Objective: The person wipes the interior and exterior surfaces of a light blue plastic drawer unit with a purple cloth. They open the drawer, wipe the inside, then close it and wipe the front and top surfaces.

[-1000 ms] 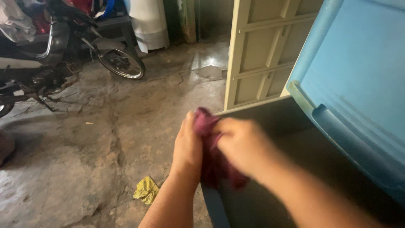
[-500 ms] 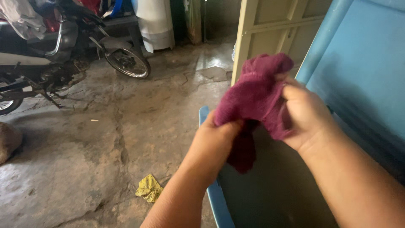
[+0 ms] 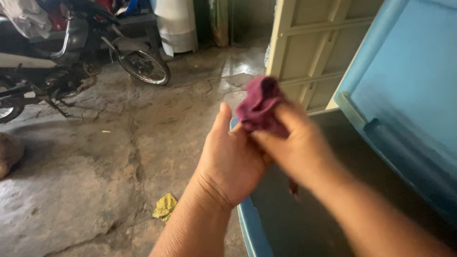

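Both hands, left hand [image 3: 231, 159] and blurred right hand [image 3: 297, 145], apparently gripping maroon cloth [image 3: 259, 107], over blue bin's rim [image 3: 250, 228], cracked concrete floor [image 3: 95, 157], motorcycle [image 3: 71, 52] at its far edge.

Your two hands, left [image 3: 233, 159] and right [image 3: 297, 147], and both forearms are bare: no sleeves, gloves, rings or watch in view.

Looked like a home's back yard or garage area — rough, cracked concrete floor [image 3: 95, 157] with wet patches, a parked motorcycle [image 3: 71, 52] with laundry heaped on it, a cream panelled door [image 3: 314, 47], and a big blue plastic bin [image 3: 404, 95] with its lid up.
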